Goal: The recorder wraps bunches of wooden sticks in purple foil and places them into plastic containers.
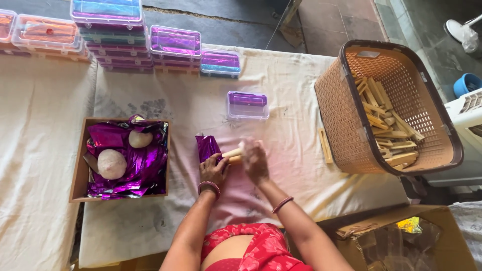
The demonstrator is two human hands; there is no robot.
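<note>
My left hand (213, 170) grips a wooden stick (232, 153) where purple foil (206, 147) is wrapped around its left end. My right hand (254, 160) is closed on the bare right end of the same stick, slightly blurred. Both hands rest low over the cream cloth (281, 90) covering the table, in front of me. A small clear box with purple contents (247, 104) sits just beyond the hands.
A wooden tray (80, 165) at left holds purple foil sheets and two pale round stones. A tan plastic basket (346, 125) at right holds several wooden sticks; one stick (325, 145) lies beside it. Stacked clear boxes (120, 30) line the far edge. A cardboard box (401, 236) stands lower right.
</note>
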